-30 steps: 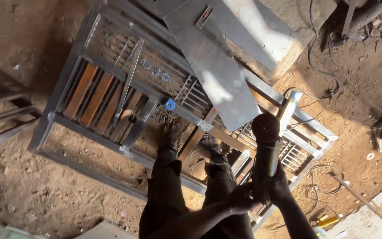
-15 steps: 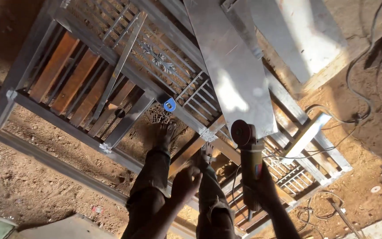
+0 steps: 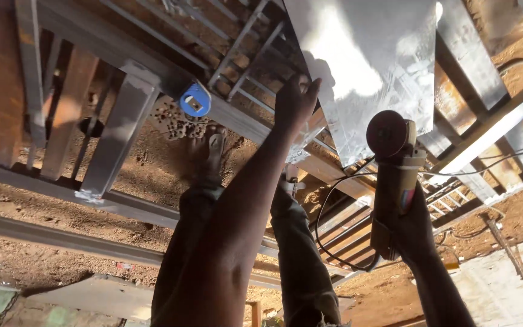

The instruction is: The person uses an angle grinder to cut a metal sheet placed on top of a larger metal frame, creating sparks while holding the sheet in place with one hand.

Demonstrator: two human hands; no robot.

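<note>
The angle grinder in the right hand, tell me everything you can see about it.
The angle grinder has a dull red round disc at its upper end, a pale head behind the disc and a dark cylindrical body with a coloured label. The right hand grips the lower body, holding it nearly upright, disc facing the camera. A thin black cable loops from its base. The disc sits just off the lower corner of the shiny grey metal sheet; contact cannot be told.

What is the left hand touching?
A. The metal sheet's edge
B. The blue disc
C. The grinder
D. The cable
A: the left hand rests on the edge of the metal sheet, while the right hand holds the grinder.
</note>
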